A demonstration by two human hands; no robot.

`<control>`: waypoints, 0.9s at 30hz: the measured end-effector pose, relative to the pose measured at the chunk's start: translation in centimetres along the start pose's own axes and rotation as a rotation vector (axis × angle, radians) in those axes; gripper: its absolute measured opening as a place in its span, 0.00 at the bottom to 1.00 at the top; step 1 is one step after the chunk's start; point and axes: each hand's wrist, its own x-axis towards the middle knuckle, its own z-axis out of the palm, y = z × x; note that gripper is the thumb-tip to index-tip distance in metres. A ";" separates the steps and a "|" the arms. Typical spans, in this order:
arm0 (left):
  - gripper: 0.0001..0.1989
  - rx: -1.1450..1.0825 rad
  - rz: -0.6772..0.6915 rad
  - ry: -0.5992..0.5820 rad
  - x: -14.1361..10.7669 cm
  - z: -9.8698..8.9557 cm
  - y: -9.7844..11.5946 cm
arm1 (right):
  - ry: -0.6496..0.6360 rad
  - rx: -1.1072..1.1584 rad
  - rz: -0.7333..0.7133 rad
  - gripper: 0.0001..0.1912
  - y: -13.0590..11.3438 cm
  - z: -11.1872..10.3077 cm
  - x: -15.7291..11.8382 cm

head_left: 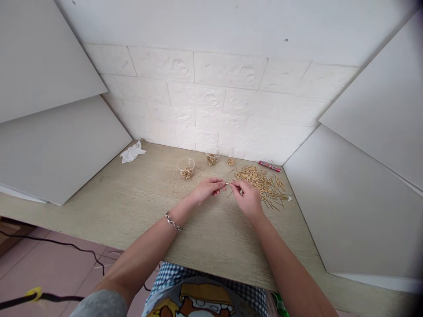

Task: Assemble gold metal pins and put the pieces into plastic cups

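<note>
My left hand [209, 189] and my right hand [247, 197] meet above the table, fingertips nearly touching. Both are closed in a pinch. Between them shows a small shiny metal piece [227, 183], held at the tips of my left thumb and finger. My right thumb and finger close on its other end; whether they hold a second part is too small to see. Just beyond my right hand lies a loose pile of thin gold-coloured sticks [256, 178]. A clear plastic cup [186, 166] with small gold-coloured pieces stands beyond my left hand.
Near the wall stand two more clear cups, a middle one [212, 156] and a right one [232, 157], with gold-coloured pieces. A red tube [269, 166] lies behind the pile. Crumpled white tissue [132, 152] is at the back left. Grey panels [366, 207] flank the table [132, 207].
</note>
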 end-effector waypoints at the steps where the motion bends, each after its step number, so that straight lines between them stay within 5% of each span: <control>1: 0.15 0.002 0.003 0.003 0.0 0.0 0.0 | -0.001 0.000 -0.001 0.08 0.0 0.0 0.0; 14: 0.15 0.222 0.072 0.023 0.0 0.1 0.1 | -0.073 0.055 0.075 0.10 0.3 0.3 0.1; 22: 0.12 0.187 0.100 0.050 0.2 0.4 -0.3 | 0.007 0.163 0.226 0.10 0.4 1.4 -0.2; 27: 0.09 0.251 0.123 0.086 0.1 0.6 -0.1 | 0.014 0.088 0.196 0.10 0.2 1.4 -0.3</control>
